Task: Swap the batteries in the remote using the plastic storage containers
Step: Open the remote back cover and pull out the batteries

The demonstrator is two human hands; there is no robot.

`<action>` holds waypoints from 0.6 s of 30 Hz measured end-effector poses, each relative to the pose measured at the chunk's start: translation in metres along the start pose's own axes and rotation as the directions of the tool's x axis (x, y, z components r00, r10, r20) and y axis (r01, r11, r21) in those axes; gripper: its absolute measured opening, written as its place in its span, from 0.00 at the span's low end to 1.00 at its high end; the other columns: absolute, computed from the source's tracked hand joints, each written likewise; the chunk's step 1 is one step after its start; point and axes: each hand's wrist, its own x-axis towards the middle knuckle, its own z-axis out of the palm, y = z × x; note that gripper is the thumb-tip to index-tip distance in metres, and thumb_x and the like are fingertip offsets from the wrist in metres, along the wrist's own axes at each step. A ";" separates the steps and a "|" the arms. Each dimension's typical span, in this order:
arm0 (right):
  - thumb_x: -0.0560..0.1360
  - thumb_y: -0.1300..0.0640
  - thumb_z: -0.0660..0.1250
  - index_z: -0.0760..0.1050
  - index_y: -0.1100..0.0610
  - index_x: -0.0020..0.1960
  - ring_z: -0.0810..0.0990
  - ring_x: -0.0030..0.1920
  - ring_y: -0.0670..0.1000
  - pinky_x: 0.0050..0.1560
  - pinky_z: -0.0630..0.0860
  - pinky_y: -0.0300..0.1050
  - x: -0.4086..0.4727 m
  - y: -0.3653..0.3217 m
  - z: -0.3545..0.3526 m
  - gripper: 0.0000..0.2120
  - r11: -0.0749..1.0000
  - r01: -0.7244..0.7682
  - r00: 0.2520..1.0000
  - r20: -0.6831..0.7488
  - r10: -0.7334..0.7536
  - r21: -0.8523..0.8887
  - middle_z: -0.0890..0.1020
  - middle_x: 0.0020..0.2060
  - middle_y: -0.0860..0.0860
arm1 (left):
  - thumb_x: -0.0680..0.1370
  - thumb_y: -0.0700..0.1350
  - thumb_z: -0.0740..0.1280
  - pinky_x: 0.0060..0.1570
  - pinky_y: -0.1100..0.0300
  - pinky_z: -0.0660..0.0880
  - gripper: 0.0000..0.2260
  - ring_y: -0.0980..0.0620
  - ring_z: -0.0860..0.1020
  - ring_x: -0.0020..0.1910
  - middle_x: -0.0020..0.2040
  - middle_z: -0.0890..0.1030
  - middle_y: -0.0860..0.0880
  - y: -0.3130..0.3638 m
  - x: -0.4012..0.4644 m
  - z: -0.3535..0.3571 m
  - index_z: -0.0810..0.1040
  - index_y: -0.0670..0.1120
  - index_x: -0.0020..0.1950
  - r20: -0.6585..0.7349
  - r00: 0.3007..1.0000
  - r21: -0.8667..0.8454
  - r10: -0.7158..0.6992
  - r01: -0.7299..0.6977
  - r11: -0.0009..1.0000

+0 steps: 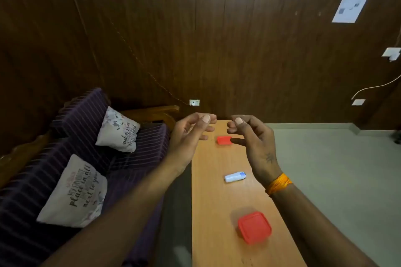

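Observation:
A small white remote (234, 177) lies on its side in the middle of a long narrow wooden table (212, 201). A plastic container with a red lid (254, 227) stands near me on the table, its lid on. A second red-lidded container (224, 141) sits at the far end, partly behind my right fingers. My left hand (191, 134) and my right hand (253, 138) hover raised above the far half of the table, fingers curled and apart, holding nothing. An orange thread band circles my right wrist.
A purple striped sofa (91, 158) with two printed cushions stands right against the table's left edge. Pale floor (336, 169) lies to the right. A dark wood-panelled wall with a socket (194, 102) rises behind the table's far end.

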 end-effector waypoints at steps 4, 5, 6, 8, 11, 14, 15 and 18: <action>0.84 0.54 0.64 0.84 0.56 0.56 0.86 0.49 0.50 0.49 0.87 0.50 0.035 0.018 -0.004 0.11 0.998 -0.037 0.998 -0.056 0.035 -0.042 0.86 0.48 0.54 | 0.75 0.66 0.64 0.53 0.49 0.84 0.25 0.50 0.86 0.56 0.57 0.87 0.52 -0.020 0.042 0.014 0.85 0.50 0.58 0.043 0.999 0.022 -0.007 0.006 1.000; 0.84 0.54 0.64 0.84 0.56 0.55 0.87 0.49 0.50 0.49 0.87 0.49 0.045 0.025 -0.004 0.10 0.998 -0.041 0.997 -0.071 0.038 -0.046 0.86 0.48 0.54 | 0.75 0.66 0.64 0.52 0.51 0.84 0.25 0.50 0.86 0.56 0.57 0.87 0.52 -0.027 0.055 0.018 0.85 0.50 0.59 0.060 0.998 0.018 -0.012 0.011 1.000; 0.84 0.54 0.64 0.84 0.56 0.55 0.87 0.49 0.51 0.48 0.87 0.49 0.054 0.031 -0.004 0.10 0.998 -0.047 0.995 -0.089 0.043 -0.045 0.86 0.48 0.54 | 0.75 0.67 0.63 0.52 0.53 0.84 0.25 0.51 0.86 0.56 0.57 0.87 0.53 -0.033 0.067 0.021 0.85 0.50 0.59 0.074 0.997 0.017 -0.017 0.016 1.000; 0.84 0.54 0.64 0.84 0.56 0.54 0.87 0.49 0.51 0.47 0.86 0.47 0.073 0.047 -0.004 0.11 0.997 -0.062 0.990 -0.129 0.055 -0.049 0.86 0.47 0.54 | 0.76 0.66 0.64 0.52 0.52 0.84 0.24 0.50 0.86 0.56 0.56 0.87 0.53 -0.050 0.095 0.026 0.85 0.51 0.59 0.121 0.992 0.007 -0.018 0.018 1.000; 0.84 0.54 0.64 0.84 0.55 0.54 0.87 0.48 0.50 0.46 0.86 0.46 0.101 0.070 0.001 0.11 0.993 -0.092 0.976 -0.205 0.076 -0.068 0.87 0.47 0.52 | 0.78 0.63 0.64 0.55 0.49 0.84 0.20 0.50 0.85 0.56 0.55 0.87 0.54 -0.071 0.137 0.034 0.85 0.53 0.58 0.208 0.977 -0.001 -0.040 0.041 0.999; 0.84 0.53 0.64 0.84 0.53 0.53 0.87 0.48 0.49 0.47 0.87 0.47 0.133 0.092 0.012 0.10 0.988 -0.125 0.950 -0.297 0.095 -0.086 0.87 0.46 0.50 | 0.79 0.62 0.63 0.55 0.52 0.84 0.19 0.52 0.85 0.57 0.55 0.86 0.56 -0.090 0.184 0.039 0.84 0.52 0.59 0.322 0.945 -0.009 -0.055 0.061 0.998; 0.84 0.53 0.64 0.84 0.53 0.54 0.87 0.48 0.49 0.47 0.87 0.48 0.145 0.099 0.017 0.10 0.987 -0.130 0.939 -0.331 0.094 -0.089 0.87 0.46 0.49 | 0.80 0.60 0.63 0.55 0.53 0.84 0.18 0.53 0.84 0.57 0.55 0.86 0.56 -0.096 0.199 0.040 0.84 0.52 0.59 0.360 0.931 -0.009 -0.056 0.063 0.998; 0.84 0.54 0.64 0.84 0.54 0.54 0.87 0.48 0.50 0.46 0.87 0.48 0.174 0.117 0.032 0.11 0.985 -0.154 0.890 -0.443 0.105 -0.076 0.87 0.46 0.48 | 0.81 0.58 0.63 0.55 0.53 0.84 0.15 0.53 0.84 0.56 0.54 0.86 0.57 -0.113 0.244 0.041 0.84 0.53 0.58 0.456 0.888 -0.016 -0.065 0.081 0.997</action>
